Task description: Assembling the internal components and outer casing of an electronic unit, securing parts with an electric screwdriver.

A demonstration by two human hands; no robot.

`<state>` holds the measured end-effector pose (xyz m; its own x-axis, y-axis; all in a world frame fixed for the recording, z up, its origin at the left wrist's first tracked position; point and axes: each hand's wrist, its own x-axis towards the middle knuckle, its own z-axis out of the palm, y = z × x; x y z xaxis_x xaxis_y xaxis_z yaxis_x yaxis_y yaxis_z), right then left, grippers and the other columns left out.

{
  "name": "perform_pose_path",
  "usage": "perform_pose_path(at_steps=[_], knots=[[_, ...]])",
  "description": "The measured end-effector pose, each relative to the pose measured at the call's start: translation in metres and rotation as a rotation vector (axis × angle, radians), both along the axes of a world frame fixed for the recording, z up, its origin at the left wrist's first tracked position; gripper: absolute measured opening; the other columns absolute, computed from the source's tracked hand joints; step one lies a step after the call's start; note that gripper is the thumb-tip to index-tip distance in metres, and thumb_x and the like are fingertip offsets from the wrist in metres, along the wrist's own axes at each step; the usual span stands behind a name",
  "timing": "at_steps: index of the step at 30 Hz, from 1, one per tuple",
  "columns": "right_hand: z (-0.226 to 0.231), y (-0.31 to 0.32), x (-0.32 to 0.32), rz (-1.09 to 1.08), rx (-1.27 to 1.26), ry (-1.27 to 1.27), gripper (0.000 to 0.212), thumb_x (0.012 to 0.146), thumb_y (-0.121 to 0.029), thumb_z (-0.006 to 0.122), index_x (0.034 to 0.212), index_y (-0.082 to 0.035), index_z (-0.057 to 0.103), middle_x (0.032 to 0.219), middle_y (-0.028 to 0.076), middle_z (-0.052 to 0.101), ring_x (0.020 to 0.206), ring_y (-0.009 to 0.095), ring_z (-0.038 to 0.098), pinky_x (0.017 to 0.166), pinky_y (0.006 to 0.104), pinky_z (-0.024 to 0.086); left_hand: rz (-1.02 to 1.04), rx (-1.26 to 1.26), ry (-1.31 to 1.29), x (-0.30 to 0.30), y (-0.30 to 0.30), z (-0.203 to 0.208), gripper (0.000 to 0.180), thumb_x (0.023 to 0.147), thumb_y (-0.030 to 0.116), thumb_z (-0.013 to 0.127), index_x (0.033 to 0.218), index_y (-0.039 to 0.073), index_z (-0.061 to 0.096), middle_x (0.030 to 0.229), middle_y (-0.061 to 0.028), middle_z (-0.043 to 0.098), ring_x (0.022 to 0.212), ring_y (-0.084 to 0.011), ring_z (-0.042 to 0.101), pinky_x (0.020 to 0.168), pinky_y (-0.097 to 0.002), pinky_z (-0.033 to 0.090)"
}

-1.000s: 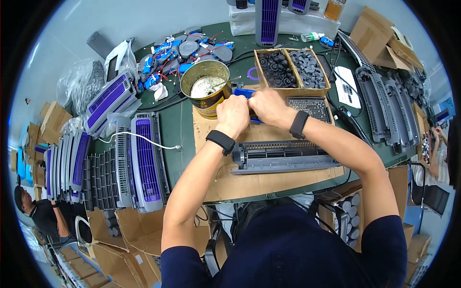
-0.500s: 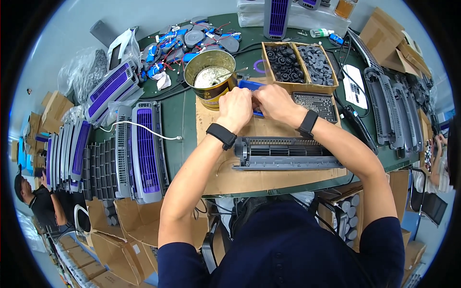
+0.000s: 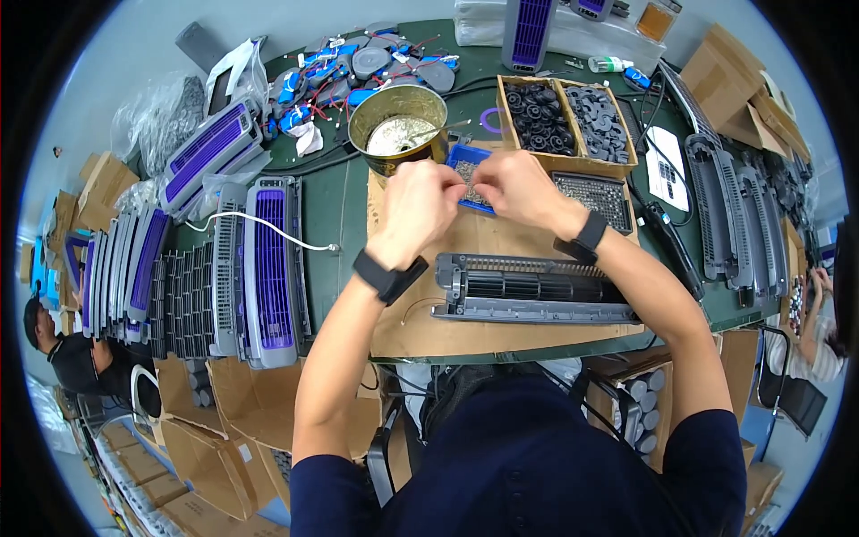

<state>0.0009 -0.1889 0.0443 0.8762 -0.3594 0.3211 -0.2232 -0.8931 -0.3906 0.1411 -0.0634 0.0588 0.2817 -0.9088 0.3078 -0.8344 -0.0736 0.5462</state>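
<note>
My left hand (image 3: 420,204) and my right hand (image 3: 523,190) are close together over a small blue tray (image 3: 484,208) of tiny metal parts. Both have thumb and fingers pinched; anything between the fingertips is too small to make out. Beyond my left hand stands an open tin can (image 3: 407,165) with pale grease-like stuff and a thin stick inside. Nearer to me, a grey fan housing (image 3: 537,310) with a black cylindrical rotor (image 3: 528,285) lies lengthwise on a cardboard sheet (image 3: 501,338). Neither hand touches it.
A divided cardboard box (image 3: 583,166) holds black round parts and grey pieces; beside it sits a tray of small metal parts (image 3: 595,199). A black electric screwdriver (image 3: 673,249) lies right. Purple-grilled housings (image 3: 273,277) stand left, blue-wrapped parts with wires (image 3: 335,76) behind. Other people are at both sides.
My left hand has drawn back toward me and a little left, and my right hand slightly right. More of the blue tray shows between them. The view has shifted slightly.
</note>
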Motion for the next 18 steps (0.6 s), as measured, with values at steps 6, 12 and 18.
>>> perform_pose_path(at_steps=[6,12,18], knots=[[0.03,0.036,-0.009,0.322,0.947,0.279,0.009,0.083,-0.004,0.071,0.09,0.003,0.069,0.076,0.005,0.069,0.072,0.008,0.062,0.066,0.0247,0.05,0.091,0.121,0.553,-0.004,0.089,0.014,0.011,0.077,0.0,0.074,0.088,-0.001,0.074,0.081,-0.008,0.069,0.073,-0.0126,0.063,0.066,-0.0256,0.05],[0.017,0.05,-0.008,0.478,0.494,0.18,0.008,0.073,0.001,0.073,0.081,0.0,0.071,0.079,0.011,0.063,0.074,0.027,0.064,0.064,0.0358,0.05,0.058,0.124,0.783,-0.029,0.124,-0.005,0.012,0.081,-0.002,0.067,0.091,0.0,0.074,0.078,-0.008,0.07,0.074,-0.0135,0.064,0.068,-0.0259,0.05],[0.01,0.057,-0.011,0.476,0.353,0.087,0.011,0.067,0.004,0.072,0.077,0.0,0.07,0.081,0.012,0.059,0.078,0.031,0.061,0.065,0.0395,0.048,0.062,0.245,0.939,-0.027,0.114,-0.005,0.017,0.078,0.001,0.072,0.095,0.0,0.071,0.073,-0.0056,0.069,0.066,-0.0078,0.061,0.063,-0.0247,0.05]])
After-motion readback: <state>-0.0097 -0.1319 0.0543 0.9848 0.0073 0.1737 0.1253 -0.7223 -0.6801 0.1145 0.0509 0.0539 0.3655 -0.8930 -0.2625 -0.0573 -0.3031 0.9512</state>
